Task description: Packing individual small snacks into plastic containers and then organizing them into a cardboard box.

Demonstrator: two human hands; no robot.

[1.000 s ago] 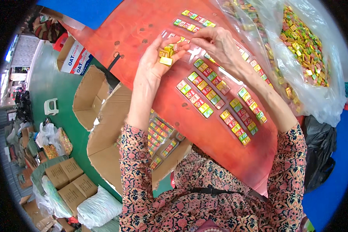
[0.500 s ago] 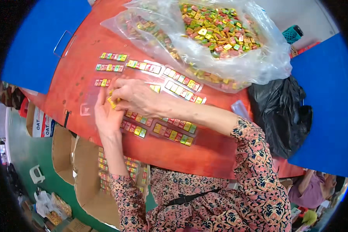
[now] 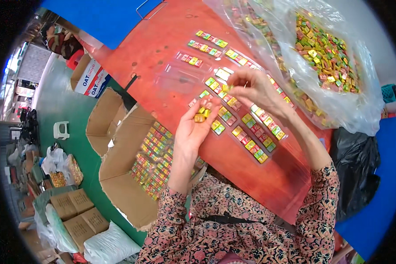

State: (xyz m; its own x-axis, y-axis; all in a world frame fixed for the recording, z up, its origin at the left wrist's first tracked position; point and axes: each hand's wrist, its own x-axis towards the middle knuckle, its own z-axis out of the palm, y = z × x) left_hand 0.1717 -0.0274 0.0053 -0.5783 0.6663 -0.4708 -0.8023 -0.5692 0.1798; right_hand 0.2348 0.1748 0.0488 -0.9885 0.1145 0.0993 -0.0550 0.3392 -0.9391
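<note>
My left hand (image 3: pixel 190 132) is cupped, palm up, around several small wrapped candies (image 3: pixel 202 115) in gold, yellow and red. To its upper right, my right hand (image 3: pixel 256 91) pinches a yellow wrapped candy (image 3: pixel 226 88) between thumb and fingers, over the clear plastic trays. Rows of red, yellow and green candies fill trays such as the near one (image 3: pixel 250 144). A partly filled tray (image 3: pixel 192 60) lies farther off. Beside it, an empty clear tray (image 3: pixel 171 77) rests on the red tabletop (image 3: pixel 163 37).
A large clear bag (image 3: pixel 369 88) of loose candies stands at the far right, above a black plastic bag (image 3: pixel 354 169). Left of my lap, an open cardboard box (image 3: pixel 123 189) holds many filled trays. A white stool (image 3: pixel 61 130) and stacked cartons (image 3: pixel 81 215) are on the green floor.
The view has turned, so the table and trays appear farther right and tilted. My right hand has moved apart from my left, and the candies in my left palm now show.
</note>
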